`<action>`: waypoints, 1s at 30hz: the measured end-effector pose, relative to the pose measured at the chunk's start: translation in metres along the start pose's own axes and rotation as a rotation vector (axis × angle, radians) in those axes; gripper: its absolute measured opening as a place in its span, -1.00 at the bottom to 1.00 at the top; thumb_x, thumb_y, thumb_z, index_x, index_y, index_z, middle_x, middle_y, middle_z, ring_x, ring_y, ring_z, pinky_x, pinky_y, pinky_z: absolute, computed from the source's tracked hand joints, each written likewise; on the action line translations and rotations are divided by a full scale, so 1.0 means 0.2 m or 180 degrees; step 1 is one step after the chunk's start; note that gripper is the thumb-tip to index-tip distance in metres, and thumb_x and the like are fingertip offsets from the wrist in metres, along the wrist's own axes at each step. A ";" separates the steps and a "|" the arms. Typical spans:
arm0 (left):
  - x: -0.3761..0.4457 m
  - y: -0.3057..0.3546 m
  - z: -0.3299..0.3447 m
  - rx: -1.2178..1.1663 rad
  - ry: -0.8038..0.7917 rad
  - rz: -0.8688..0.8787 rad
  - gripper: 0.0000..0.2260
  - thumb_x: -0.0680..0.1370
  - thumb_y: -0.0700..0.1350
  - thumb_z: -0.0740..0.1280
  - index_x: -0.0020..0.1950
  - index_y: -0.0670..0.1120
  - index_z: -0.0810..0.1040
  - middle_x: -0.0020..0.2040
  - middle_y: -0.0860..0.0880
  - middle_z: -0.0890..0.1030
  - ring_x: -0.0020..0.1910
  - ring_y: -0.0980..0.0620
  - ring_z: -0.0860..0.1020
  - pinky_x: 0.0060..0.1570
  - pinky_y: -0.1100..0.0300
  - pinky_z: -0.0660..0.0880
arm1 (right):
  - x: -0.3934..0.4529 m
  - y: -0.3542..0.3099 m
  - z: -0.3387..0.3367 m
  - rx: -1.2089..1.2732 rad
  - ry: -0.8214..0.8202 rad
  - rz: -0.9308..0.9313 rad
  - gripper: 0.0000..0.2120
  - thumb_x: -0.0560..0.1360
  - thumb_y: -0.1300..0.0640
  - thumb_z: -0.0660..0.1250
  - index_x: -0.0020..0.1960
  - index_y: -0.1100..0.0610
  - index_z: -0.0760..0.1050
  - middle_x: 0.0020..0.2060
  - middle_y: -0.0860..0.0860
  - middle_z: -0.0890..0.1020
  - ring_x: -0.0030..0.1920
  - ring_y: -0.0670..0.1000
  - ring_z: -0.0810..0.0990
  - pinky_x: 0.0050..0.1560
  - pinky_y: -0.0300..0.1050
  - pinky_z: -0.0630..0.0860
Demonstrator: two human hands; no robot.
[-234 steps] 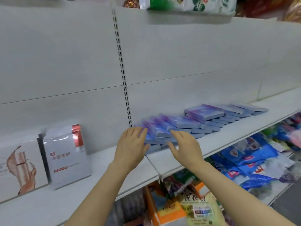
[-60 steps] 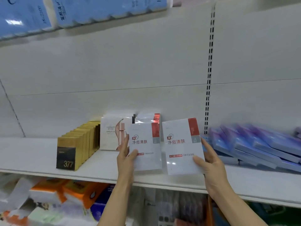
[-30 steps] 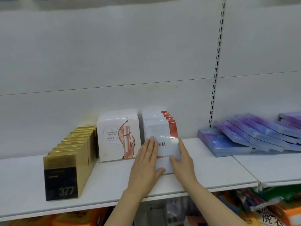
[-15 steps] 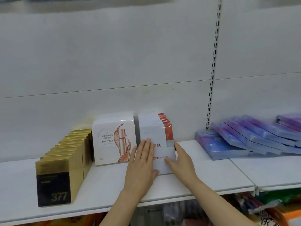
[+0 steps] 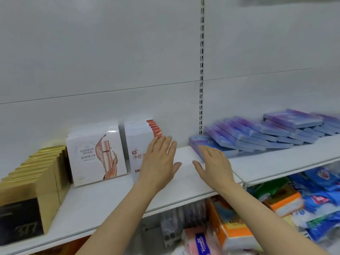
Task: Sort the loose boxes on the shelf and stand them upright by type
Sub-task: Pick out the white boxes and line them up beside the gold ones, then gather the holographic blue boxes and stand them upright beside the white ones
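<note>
We are between two groups. Our left hand (image 5: 158, 162) hangs flat in front of the red-cornered white boxes (image 5: 142, 142), fingers straight and together, holding nothing; whether the palm still touches the front box we cannot tell. Our right hand (image 5: 214, 165) is spread open above the bare shelf (image 5: 114, 197), fingertips near the closest blue-purple box (image 5: 206, 146), holding nothing either.

We judge the white types finished: the red-cornered boxes stand upright in a row, just beside the upright Marubi boxes (image 5: 95, 153), with the gold boxes (image 5: 35, 173) lined up further left. What remains is the fan of blue-purple boxes (image 5: 257, 133) lying flat and overlapping on the next shelf section to the right, past the slotted upright (image 5: 201, 70).

The next move calls for gathering those flat boxes a few at a time, tipping them onto an edge and squaring them up. They look thin and slippery, so a loose stack may slide apart.

Half a second ago both hands were pressed against the front red-cornered box, the right at its lower right edge. Now the right has left it and moved toward the blue-purple pile, and the view has swung right with it.
</note>
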State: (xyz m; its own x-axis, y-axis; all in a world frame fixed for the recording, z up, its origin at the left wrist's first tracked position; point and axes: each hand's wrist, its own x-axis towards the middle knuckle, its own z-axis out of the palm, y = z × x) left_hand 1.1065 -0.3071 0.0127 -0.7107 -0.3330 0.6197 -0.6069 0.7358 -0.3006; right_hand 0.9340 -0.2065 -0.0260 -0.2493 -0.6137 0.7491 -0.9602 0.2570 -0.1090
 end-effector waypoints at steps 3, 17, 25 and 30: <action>0.10 0.13 0.01 -0.0076 0.0065 0.0114 -0.41 0.44 0.16 0.46 0.34 -0.17 0.53 0.32 -0.17 0.55 0.30 -0.17 0.51 0.34 -0.08 0.39 | 0.00 0.15 -0.05 -0.0022 0.0127 0.0094 -0.52 0.32 0.09 0.56 0.15 0.28 0.57 -0.01 0.14 0.68 -0.04 0.18 0.66 0.02 0.04 0.56; 0.55 0.66 0.21 -0.0225 -0.0344 -0.0106 -0.42 0.59 0.24 0.04 0.39 -0.10 0.48 0.38 -0.12 0.50 0.33 -0.13 0.46 0.31 0.00 0.37 | 0.05 0.89 -0.19 -0.0290 -0.0125 -0.0214 -0.50 0.35 0.07 0.52 0.22 0.22 0.52 0.11 0.12 0.63 0.13 0.16 0.60 0.18 0.09 0.50; 0.66 0.69 0.41 -0.2488 -0.1698 -0.2139 -0.18 0.41 0.53 -0.01 0.58 0.16 0.11 0.62 -0.10 0.04 0.57 -0.14 0.09 0.50 -0.11 0.13 | 0.17 1.05 -0.06 -0.0330 -0.0566 -0.0682 -0.18 0.18 -0.08 0.61 0.37 0.15 0.47 0.32 0.13 0.52 0.32 0.19 0.50 0.26 0.20 0.46; 0.70 0.75 0.48 -0.2606 -0.1848 -0.2380 -0.10 0.27 0.61 -0.10 0.51 0.23 0.29 0.53 -0.06 0.26 0.47 -0.19 0.30 0.41 -0.08 0.27 | 0.18 1.12 0.04 -0.0151 -0.0616 -0.0883 -0.17 0.26 -0.13 0.55 0.43 0.12 0.37 0.34 0.09 0.50 0.38 0.15 0.42 0.41 0.11 0.27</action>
State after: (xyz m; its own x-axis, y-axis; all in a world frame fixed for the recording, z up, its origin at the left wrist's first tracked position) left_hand 0.8821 -0.3002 -0.0145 -0.4660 -0.8843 -0.0294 -0.6778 0.3354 0.6543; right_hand 0.7088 -0.1777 -0.0285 -0.0029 -0.7942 0.6077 -0.9890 0.0920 0.1156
